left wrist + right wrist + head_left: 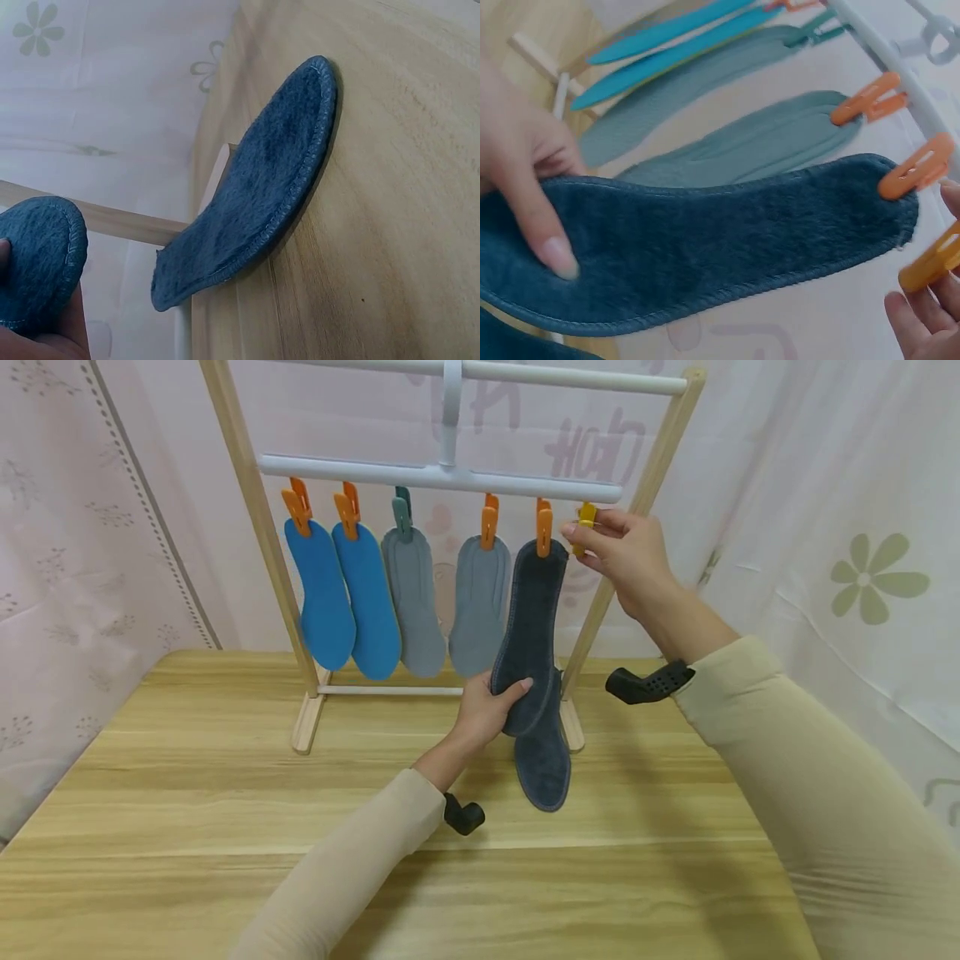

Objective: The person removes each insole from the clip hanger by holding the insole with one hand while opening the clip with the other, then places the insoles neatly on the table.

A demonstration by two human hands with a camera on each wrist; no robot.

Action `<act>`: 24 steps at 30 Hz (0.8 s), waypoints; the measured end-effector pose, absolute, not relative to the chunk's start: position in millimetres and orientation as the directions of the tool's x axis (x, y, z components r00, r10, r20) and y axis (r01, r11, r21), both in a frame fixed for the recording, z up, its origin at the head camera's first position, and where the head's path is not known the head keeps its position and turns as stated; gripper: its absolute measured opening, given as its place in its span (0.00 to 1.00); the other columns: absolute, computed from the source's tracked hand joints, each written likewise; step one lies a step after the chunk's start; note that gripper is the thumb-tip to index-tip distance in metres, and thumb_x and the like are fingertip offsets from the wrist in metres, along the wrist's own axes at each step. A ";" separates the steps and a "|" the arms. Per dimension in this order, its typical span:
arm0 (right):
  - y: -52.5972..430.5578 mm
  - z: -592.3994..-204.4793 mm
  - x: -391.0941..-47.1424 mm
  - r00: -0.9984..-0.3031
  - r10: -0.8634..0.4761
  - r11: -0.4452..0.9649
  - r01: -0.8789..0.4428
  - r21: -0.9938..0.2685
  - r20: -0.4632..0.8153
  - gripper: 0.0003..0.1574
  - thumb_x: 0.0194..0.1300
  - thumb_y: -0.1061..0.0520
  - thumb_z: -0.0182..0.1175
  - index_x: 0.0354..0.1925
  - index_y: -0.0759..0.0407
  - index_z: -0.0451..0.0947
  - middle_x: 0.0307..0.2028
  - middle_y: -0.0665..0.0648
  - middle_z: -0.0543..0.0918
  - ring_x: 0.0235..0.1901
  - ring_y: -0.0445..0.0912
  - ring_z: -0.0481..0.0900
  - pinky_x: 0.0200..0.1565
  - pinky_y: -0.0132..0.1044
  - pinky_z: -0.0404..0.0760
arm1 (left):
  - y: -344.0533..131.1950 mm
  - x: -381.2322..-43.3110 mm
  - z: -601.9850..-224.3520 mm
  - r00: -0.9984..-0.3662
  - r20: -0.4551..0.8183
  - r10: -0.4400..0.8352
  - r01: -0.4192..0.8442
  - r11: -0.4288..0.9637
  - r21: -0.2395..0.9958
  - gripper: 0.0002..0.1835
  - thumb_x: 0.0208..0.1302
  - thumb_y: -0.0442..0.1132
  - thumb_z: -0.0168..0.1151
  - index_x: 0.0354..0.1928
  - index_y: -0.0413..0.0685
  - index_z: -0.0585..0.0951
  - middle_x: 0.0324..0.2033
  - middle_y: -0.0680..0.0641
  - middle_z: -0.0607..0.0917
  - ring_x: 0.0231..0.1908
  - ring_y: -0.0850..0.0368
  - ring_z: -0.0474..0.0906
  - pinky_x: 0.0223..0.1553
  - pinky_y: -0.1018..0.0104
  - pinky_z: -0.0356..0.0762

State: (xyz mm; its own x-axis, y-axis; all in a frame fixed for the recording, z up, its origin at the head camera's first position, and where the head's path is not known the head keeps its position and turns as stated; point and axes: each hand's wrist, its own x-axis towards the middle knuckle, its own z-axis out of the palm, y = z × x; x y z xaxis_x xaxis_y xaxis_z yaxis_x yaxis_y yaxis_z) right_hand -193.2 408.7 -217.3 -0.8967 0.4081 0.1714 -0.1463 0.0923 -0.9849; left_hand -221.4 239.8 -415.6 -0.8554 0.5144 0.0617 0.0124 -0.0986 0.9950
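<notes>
Below the hanger (352, 472), the right hand (632, 556) pinches a yellow clip (587, 515); the left hand (481, 714) grips a clipped dark insole (535, 610).

Dark plush insole (531, 618) hung by its narrower end, with a yellow clip (587, 514) just to the right.
The insole is dark blue-grey, its fuzzy face towards the near side and its rim bound with paler stitching; an orange clip (544, 531) grips the top edge, and from there it slants down, the broader end a little left and nearer, where the left hand (482, 710) pinches it, thumb flat on the pile. The yellow clip stands roughly upright below the right end of the hanger bar (525, 482), between the fingertips of the right hand (630, 556), apart from the insole's top corner.
</notes>
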 end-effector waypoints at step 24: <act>309.5 -265.5 -118.7 -0.706 0.670 -0.073 -0.370 -0.926 0.229 0.17 0.65 0.66 0.66 0.37 0.53 0.66 0.34 0.49 0.69 0.36 0.42 0.73 0.40 0.28 0.77 | 237.2 -219.5 -414.3 -0.849 0.069 0.525 0.030 -0.082 0.996 0.16 0.69 0.44 0.66 0.50 0.39 0.85 0.39 0.36 0.90 0.29 0.58 0.88 0.35 0.65 0.87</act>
State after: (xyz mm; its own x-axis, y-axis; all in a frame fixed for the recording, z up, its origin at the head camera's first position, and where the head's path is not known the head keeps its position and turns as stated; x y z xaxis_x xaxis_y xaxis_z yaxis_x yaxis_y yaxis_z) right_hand -118.7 309.5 -265.5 -0.7059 0.6703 0.2289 -0.3697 -0.0730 -0.9263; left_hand -219.5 237.2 -414.3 -0.8486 0.5246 0.0686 0.0295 -0.0825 0.9962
